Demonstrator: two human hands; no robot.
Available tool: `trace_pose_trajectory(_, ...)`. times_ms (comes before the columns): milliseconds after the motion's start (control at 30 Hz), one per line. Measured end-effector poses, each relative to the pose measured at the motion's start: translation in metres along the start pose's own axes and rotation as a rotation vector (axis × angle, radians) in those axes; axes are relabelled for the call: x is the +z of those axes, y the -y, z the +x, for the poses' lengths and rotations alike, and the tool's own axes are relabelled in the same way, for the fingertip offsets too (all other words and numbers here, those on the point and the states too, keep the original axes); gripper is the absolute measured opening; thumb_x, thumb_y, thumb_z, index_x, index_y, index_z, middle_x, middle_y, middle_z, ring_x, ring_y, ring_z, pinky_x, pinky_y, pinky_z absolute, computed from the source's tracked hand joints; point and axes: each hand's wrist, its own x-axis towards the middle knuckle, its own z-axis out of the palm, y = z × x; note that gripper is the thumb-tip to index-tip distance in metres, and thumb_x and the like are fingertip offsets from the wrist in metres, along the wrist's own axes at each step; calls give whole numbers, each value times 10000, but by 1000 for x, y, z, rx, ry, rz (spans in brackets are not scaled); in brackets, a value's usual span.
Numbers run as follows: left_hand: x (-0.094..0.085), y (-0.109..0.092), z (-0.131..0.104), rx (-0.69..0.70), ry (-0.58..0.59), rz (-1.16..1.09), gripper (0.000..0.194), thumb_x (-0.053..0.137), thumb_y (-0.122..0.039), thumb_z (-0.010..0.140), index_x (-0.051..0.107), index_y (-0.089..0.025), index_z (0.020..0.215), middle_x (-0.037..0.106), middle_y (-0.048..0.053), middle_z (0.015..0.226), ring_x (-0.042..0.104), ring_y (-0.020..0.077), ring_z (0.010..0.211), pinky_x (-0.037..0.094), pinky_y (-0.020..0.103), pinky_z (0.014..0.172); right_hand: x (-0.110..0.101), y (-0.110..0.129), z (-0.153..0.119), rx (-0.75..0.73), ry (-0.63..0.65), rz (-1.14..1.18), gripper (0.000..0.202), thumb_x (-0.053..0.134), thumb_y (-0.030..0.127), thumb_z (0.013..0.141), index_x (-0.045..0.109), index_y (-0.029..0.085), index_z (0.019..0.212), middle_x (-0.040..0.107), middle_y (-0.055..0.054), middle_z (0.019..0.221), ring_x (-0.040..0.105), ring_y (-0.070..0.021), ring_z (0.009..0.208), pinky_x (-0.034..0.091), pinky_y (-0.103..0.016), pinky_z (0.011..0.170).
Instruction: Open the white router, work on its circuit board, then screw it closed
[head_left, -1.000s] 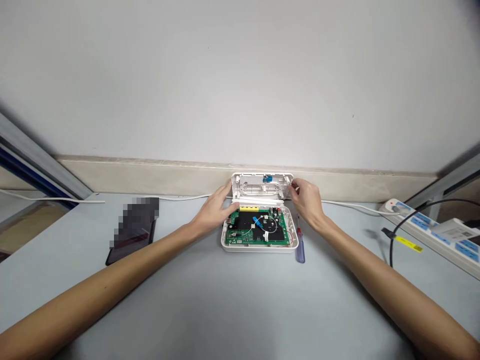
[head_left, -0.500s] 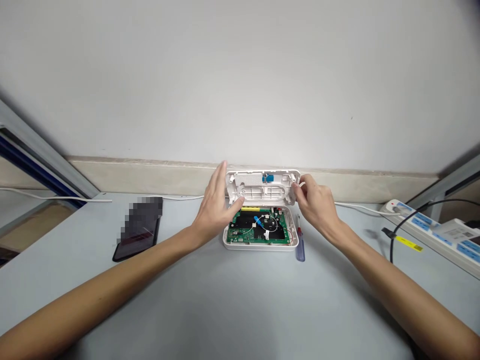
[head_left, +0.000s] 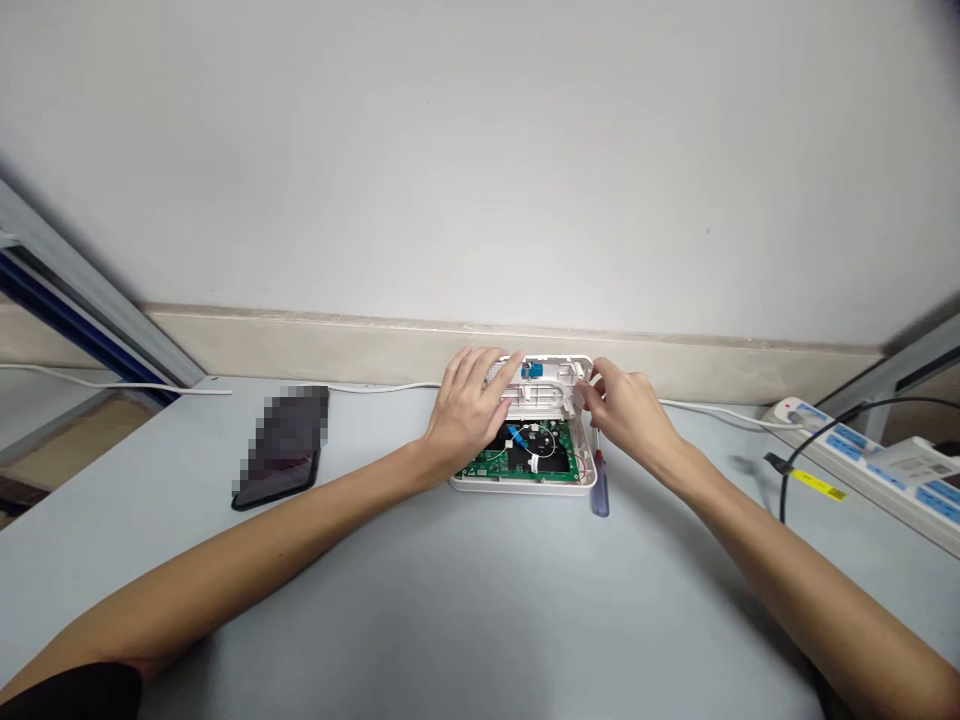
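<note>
A white plastic router case stands open on the table, its lower shell lying flat. Inside lies a green circuit board with a black plate, a thin white fibre loop and a blue connector. The white cover is raised at the back, inner side facing me, with a blue adapter on it. My left hand is open, fingers extended across the cover's left part, hiding that corner. Pinched in my right hand is the cover's right edge; its fingertips partly hide that edge.
Right of the case lies a screwdriver with a clear bluish handle. A dark phone, partly pixelated, is on the left. Far right are a power strip and a black cable with a yellow tag. A white cable runs along the wall.
My left hand has moved right, from the cover's left edge to across its inner face. The cover sits slightly lower in view. My right hand stays at its right edge.
</note>
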Motion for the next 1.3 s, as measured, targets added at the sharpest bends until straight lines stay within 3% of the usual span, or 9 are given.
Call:
trace_pose_trajectory(133, 4, -1, -5, 55, -94, 56, 530, 528, -162, 902, 424, -156, 1423, 551, 135, 1289, 489, 271, 1244, 331, 480, 1134, -8, 11, -7, 14, 86, -286, 403, 416, 321, 953, 574, 157, 621, 644, -107, 623, 600, -216, 596, 240, -293, 535)
trace_pose_trajectory(233, 7, -2, -6, 59, -123, 65, 551, 540, -158, 886, 426, -152, 1425, 553, 139, 1295, 489, 275, 1251, 318, 490, 1142, -4, 23, -16, -104, 91, -390, 398, 408, 338, 965, 627, 148, 694, 661, -111, 652, 609, -223, 581, 203, -305, 523)
trace_pose_trajectory(333, 8, -3, -7, 53, -126, 60, 568, 537, -146, 874, 422, -146, 1430, 552, 141, 1308, 482, 276, 1266, 305, 492, 1151, 9, 33, -23, -358, 123, -312, 292, 430, 282, 968, 651, 160, 823, 690, -68, 754, 631, -206, 639, 231, -307, 533)
trace_pose_trajectory(433, 8, -4, -7, 50, -120, 60, 576, 523, -129, 865, 423, -141, 1432, 546, 145, 1322, 473, 281, 1278, 297, 496, 1155, 25, 40, -26, -459, 144, -248, 228, 495, 312, 951, 652, 166, 873, 686, -49, 826, 640, -201, 697, 281, -301, 545)
trace_pose_trajectory(533, 7, -4, -7, 47, -118, 51, 576, 513, -129, 863, 428, -149, 1432, 542, 143, 1331, 469, 280, 1284, 291, 499, 1157, 38, 45, -26, -444, 141, -257, 232, 546, 353, 931, 656, 153, 890, 678, -63, 845, 644, -216, 737, 333, -302, 571)
trace_pose_trajectory(700, 6, -5, -7, 50, -114, 49, 569, 527, -142, 859, 442, -135, 1421, 543, 147, 1330, 467, 280, 1285, 291, 495, 1158, 46, 50, -26, -456, 160, -303, 217, 486, 261, 958, 662, 142, 917, 679, -93, 892, 639, -246, 868, 415, -312, 656)
trace_pose_trajectory(833, 6, -5, -6, 51, -113, 48, 574, 536, -147, 854, 442, -134, 1420, 540, 146, 1332, 463, 281, 1286, 290, 498, 1159, 40, 51, -26, -432, 200, -369, 195, 490, 194, 933, 668, 115, 936, 684, -113, 915, 638, -260, 882, 447, -318, 674)
trace_pose_trajectory(1067, 7, -4, -7, 50, -115, 39, 606, 536, -150, 847, 410, -152, 1440, 533, 146, 1336, 465, 290, 1286, 299, 518, 1151, 21, 47, -25, -489, 378, -397, 200, 494, 156, 916, 687, 105, 913, 702, -140, 918, 646, -269, 919, 474, -331, 760)
trace_pose_trajectory(1300, 8, -3, -7, 56, -113, 41, 609, 542, -144, 844, 407, -140, 1438, 523, 149, 1350, 454, 288, 1302, 299, 512, 1159, 21, 46, -31, -417, 351, -355, 219, 506, 272, 936, 649, 111, 973, 694, -127, 881, 663, -261, 815, 439, -315, 640)
